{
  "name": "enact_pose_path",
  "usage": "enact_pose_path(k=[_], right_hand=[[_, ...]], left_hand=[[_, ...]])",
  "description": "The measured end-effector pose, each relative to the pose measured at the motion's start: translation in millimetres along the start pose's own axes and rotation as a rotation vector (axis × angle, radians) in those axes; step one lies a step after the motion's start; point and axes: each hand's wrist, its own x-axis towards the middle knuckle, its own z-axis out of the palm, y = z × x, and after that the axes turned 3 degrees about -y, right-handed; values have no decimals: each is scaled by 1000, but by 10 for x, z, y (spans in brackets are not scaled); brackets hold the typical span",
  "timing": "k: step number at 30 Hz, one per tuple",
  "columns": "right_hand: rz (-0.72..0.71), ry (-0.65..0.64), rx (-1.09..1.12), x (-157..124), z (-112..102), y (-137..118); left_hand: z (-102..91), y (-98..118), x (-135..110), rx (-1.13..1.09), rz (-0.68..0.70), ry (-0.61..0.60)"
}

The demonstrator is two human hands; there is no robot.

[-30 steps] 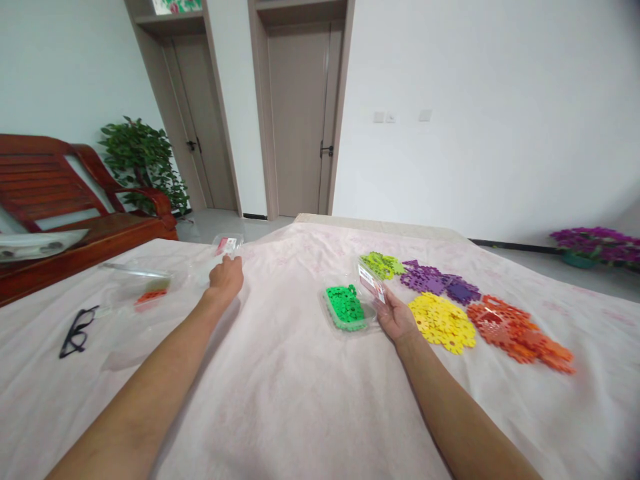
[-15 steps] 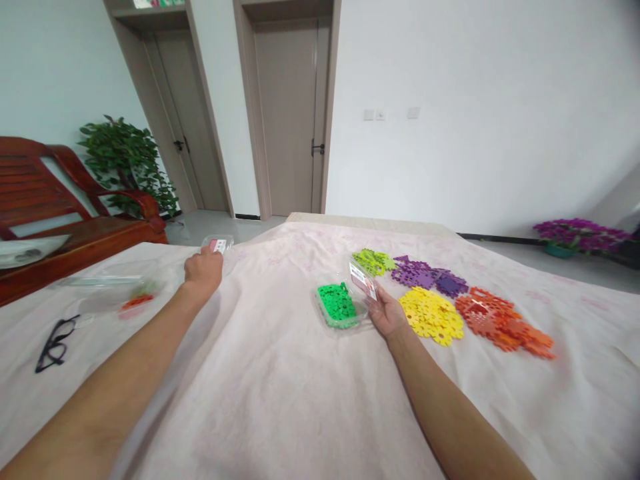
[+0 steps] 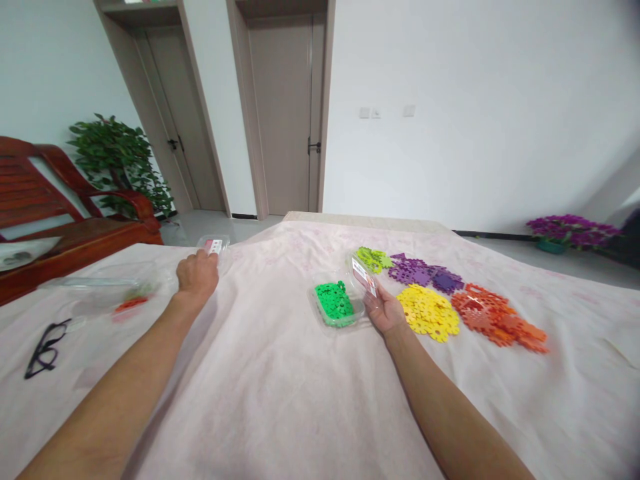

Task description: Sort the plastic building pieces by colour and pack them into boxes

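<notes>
A clear plastic box (image 3: 320, 321) holds a heap of green flower-shaped plastic pieces (image 3: 334, 303). My right hand (image 3: 386, 309) grips its raised, labelled clear lid (image 3: 364, 277) at the right side. To the left, my left hand (image 3: 198, 272) is closed on another clear plastic container (image 3: 223, 249) with a white-and-pink label; most of it is hidden behind the fingers. Close to my right hand lies a pile of yellow pieces (image 3: 430, 313). Beyond that are lime-green pieces (image 3: 374, 259) and purple pieces (image 3: 423, 272), with orange-red pieces (image 3: 495, 317) farther right.
A pale pink cloth (image 3: 280, 393) covers the table. At the left lie black-framed glasses (image 3: 49, 349) and a clear container (image 3: 95, 283) near a few orange-red pieces (image 3: 131, 305). Behind stand a wooden bench (image 3: 115, 227), a leafy plant (image 3: 117, 160) and purple flowers (image 3: 575, 230).
The view has shifted slightly, so most things sit a little farther left. Both hands keep their holds on the lid and the container; the pieces have not visibly moved.
</notes>
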Motion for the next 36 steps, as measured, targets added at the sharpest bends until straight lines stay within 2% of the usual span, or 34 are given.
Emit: enact_pose_path(k=[6, 11, 18, 23, 30, 34, 36], right_hand=[[2, 11, 23, -19, 10, -21], [0, 52, 69, -44, 49, -41], [-17, 98, 70, -54, 58, -34], [-29, 92, 71, -77, 75, -35], [-34, 56, 42, -124, 141, -4], [-112, 71, 14, -150, 189, -49], [-164, 87, -29, -168, 283, -103]], left_hand=[[103, 72, -158, -9, 57, -42], [116, 68, -229, 20, 67, -24], [141, 16, -146, 62, 60, -38], [52, -81, -39, 59, 61, 9], [-190, -440, 9, -122, -90, 341], [-394, -616, 3, -337, -198, 612], [-501, -658, 16, -484, -261, 748]])
